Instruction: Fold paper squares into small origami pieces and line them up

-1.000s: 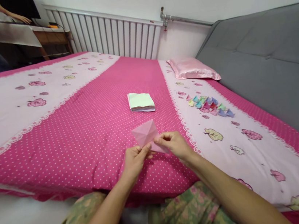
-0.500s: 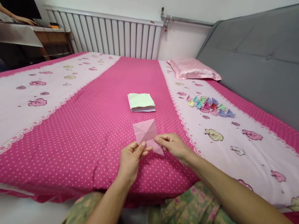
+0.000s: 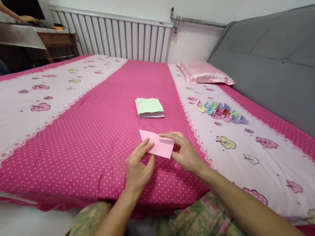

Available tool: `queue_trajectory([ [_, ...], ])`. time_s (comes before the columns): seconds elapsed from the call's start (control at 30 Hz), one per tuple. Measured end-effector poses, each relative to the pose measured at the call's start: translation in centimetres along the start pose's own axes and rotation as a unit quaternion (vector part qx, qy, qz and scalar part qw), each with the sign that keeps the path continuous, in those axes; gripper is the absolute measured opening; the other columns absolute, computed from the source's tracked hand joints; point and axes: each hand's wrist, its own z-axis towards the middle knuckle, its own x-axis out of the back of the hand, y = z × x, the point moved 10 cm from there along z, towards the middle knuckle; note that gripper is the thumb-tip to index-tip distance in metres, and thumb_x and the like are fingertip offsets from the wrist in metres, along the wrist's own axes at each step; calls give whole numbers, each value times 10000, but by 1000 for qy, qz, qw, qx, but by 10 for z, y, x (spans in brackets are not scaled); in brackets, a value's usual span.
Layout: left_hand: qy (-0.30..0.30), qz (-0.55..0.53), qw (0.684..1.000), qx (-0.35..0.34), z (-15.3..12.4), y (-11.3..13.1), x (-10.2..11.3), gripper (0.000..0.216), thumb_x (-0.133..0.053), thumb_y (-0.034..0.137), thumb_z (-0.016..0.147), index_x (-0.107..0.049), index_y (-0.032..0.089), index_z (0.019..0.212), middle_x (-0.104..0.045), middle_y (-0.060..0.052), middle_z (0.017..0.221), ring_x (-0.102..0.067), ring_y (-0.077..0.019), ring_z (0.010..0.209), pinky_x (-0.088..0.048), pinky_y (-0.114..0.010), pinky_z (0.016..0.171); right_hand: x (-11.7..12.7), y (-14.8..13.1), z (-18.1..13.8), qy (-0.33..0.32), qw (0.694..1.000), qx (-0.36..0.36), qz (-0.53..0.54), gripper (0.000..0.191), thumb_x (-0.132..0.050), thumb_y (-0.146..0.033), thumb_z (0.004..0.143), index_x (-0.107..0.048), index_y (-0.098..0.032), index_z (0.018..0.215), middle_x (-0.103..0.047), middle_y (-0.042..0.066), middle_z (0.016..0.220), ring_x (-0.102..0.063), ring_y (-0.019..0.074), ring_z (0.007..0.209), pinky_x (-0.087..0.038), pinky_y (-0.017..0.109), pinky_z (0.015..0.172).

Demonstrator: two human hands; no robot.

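Note:
A pale pink sheet of origami paper (image 3: 161,145) is held slanted just above the bed, between my two hands. My left hand (image 3: 139,167) has its fingertips on the sheet's left edge, with the thumb lower, close to the near edge. On the other side, my right hand (image 3: 186,153) pinches the right part, fingers on top and thumb near the lower right corner. Beyond them lies a stack of square paper (image 3: 149,106), light green on top. Several small folded paper pieces (image 3: 223,112) in mixed colours sit together to the right.
The bed has a pink dotted cover (image 3: 91,142) with printed white bands. A pink satin pillow (image 3: 204,74) rests near the grey headboard (image 3: 278,48). A white radiator (image 3: 114,32) lines the wall. At the upper left, another person's hand (image 3: 27,19) is over a desk (image 3: 51,39).
The pink sheet has been turned, so its creased face no longer shows and a smooth face is up. Both my hands have shifted their hold on it.

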Motion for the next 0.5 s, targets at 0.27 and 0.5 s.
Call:
queue_trajectory([
  [0.27, 3, 44, 998, -54, -1, 20, 4, 261, -649, 182, 674, -697, 239, 924, -614, -55, 1151, -553, -225, 1070, -403, -364, 971, -2, 6, 3, -32, 998, -26, 48, 180, -673, -233, 674, -713, -228, 850, -607, 72, 1068, -543, 215, 1041, -405, 363, 908],
  [0.5, 29, 18, 999, -32, -3, 19, 9, 172, -674, 213, 662, -721, 250, 824, -663, -41, 1060, -612, -220, 969, -435, -348, 936, -8, 0, 2, -62, 994, -35, 85, 246, -602, -403, 739, -700, -181, 779, -654, 25, 719, -596, 164, 717, -449, 278, 668],
])
